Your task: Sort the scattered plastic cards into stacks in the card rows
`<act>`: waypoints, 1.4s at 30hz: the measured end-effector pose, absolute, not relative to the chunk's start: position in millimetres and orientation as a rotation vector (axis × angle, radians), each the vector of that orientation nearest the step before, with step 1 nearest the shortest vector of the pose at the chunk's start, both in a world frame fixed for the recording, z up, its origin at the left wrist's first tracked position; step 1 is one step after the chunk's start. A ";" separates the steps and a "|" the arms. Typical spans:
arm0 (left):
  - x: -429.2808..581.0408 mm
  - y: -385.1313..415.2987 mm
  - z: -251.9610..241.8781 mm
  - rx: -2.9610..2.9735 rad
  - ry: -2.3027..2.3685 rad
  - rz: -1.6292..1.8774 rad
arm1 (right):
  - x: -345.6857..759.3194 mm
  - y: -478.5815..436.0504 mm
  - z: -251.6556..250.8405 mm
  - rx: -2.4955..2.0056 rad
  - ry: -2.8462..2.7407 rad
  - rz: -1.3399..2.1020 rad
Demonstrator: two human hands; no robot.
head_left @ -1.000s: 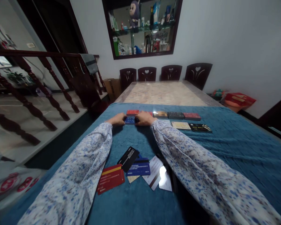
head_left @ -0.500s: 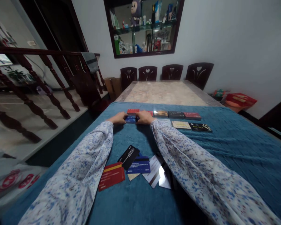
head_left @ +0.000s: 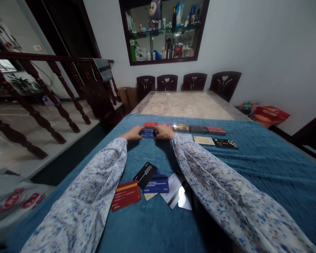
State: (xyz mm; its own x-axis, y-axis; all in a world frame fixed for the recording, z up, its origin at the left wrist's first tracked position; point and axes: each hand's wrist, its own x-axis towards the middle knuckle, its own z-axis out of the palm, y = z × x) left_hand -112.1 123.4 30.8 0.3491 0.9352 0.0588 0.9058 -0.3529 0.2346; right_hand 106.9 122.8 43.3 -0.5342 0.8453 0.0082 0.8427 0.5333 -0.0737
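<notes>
A small stack of blue cards (head_left: 147,134) lies on the blue cloth between my two hands. My left hand (head_left: 133,133) grips its left side, while my right hand (head_left: 163,132) has thumb and fingers on its right side. Just behind, a red card stack (head_left: 150,124) shows at the left, and another red stack is partly covered by my right hand. Closer to me lie loose cards: red ones (head_left: 126,195), a black one (head_left: 145,175), a blue one (head_left: 156,185) and white ones (head_left: 171,192), overlapping in places. My right sleeve hides part of the white cards.
Rightward in the back row are a gold stack (head_left: 181,128), a dark stack (head_left: 198,129) and a red stack (head_left: 216,130). In front sit cream cards (head_left: 203,140) and black cards (head_left: 225,143). The blue cloth (head_left: 263,154) covers the near part of the table; chairs (head_left: 195,82) line its far end.
Both hands stay at the blue stack, with only slight finger shifts. The view has moved a little; the loose cards lie as before.
</notes>
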 end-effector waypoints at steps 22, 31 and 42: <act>-135.8 48.0 13.0 2.420 1.772 0.449 | 119.3 62.4 55.2 -1.310 -2.677 0.006; -136.8 7.2 8.3 2.448 1.729 0.526 | 125.1 33.1 52.4 -1.237 -2.685 -0.005; -127.2 -45.1 1.1 2.505 1.623 0.668 | 122.8 -5.4 51.4 -1.147 -2.708 0.013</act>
State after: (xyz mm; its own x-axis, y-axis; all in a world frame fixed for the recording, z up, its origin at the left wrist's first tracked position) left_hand -127.2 -45.1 1.1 0.3425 0.8857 0.3133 0.8498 -0.4343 0.2988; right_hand 122.8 -5.4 51.4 -0.6787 0.7120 0.1800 0.7103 0.6987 -0.0857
